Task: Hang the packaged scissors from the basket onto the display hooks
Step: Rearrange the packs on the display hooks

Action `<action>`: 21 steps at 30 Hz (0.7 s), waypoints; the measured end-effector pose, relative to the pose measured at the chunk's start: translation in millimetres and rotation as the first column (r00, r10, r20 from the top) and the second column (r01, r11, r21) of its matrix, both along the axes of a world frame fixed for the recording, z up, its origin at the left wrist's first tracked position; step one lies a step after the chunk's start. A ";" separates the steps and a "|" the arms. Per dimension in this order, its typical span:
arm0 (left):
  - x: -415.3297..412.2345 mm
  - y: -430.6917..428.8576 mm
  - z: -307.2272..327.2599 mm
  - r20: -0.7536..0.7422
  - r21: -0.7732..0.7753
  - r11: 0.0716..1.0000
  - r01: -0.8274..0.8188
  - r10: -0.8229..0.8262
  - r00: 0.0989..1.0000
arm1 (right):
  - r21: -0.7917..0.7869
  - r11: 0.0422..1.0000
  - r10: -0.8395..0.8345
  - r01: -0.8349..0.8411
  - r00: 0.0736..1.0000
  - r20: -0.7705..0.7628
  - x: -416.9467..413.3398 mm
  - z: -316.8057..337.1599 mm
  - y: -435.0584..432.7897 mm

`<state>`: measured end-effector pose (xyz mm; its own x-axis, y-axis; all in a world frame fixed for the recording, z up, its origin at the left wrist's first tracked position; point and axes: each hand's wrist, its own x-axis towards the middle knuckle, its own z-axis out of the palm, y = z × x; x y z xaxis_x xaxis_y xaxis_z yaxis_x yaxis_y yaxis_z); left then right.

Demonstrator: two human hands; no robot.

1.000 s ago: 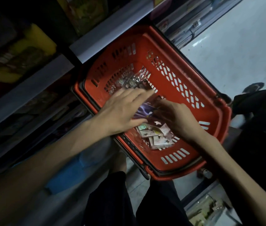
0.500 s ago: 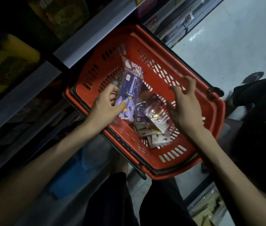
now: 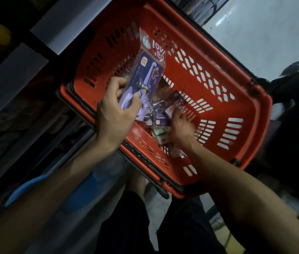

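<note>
**Now one pack is lifted clear and a second is being sought**

Already the purple carded blister pack of scissors point(image 3: 145, 70) is held up above the red perforated plastic basket point(image 3: 249, 114), higher and nearer the camera than half a second ago. It is pinched at its lower end by the left hand point(image 3: 115, 110), thumb on the face and fingers curled behind, with the card's hang end pointing away from the person. A second ago both hands were still down among the goods, so the first pick is judged to be done.

The right hand point(image 3: 181, 125), which was hovering spread over the basket, is now lowered onto the heap of small clear-wrapped packs point(image 3: 158, 116) at the near end of the basket floor. Its fingertips are buried among the packs, so it cannot be told whether anything is gripped or merely touched. A second pack is probably being gathered before hanging begins.

The display hooks are not in view, so a turn away from the basket is still needed. Open room is found above the basket and to the right, over the pale floor point(image 3: 264, 43). On the left the basket sits close under the grey metal shelf edge point(image 3: 12, 74), which could catch the tall card if it is swung that way. The basket's near rim lies just under both wrists and must be cleared when the right hand is withdrawn.
</note>
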<state>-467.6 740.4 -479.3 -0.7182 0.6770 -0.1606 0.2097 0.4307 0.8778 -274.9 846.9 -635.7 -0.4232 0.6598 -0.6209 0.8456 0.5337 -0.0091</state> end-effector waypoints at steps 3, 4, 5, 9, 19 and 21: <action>1.2 0.0 1.0 -0.030 0.008 1.000 0.007 -0.006 1.000 | -0.118 0.984 -0.138 0.134 0.990 -0.028 -17.8 11.4 10.0; 0.6 -0.2 1.9 -0.038 0.008 1.000 0.006 -0.006 0.999 | -0.163 0.969 -0.195 0.187 0.980 -0.037 -23.3 19.5 14.5; 0.1 -0.5 2.0 -0.042 0.008 1.000 0.007 -0.007 0.999 | -0.196 0.952 -0.251 0.235 0.966 -0.063 -28.5 29.3 19.2; -0.3 -0.9 3.0 -0.029 0.021 1.000 -0.012 0.013 0.999 | -0.297 0.867 -0.449 0.400 0.886 -0.118 -32.9 68.7 35.1; -11.4 -1.9 -4.1 0.051 0.108 0.990 0.086 -0.092 0.994 | -0.797 0.220 -0.973 0.562 0.068 -0.221 -7.3 224.8 20.3; -14.5 -1.7 -4.8 0.065 0.053 0.989 0.140 -0.143 0.988 | -0.798 0.269 -0.963 0.540 0.151 -0.223 -3.7 238.6 20.7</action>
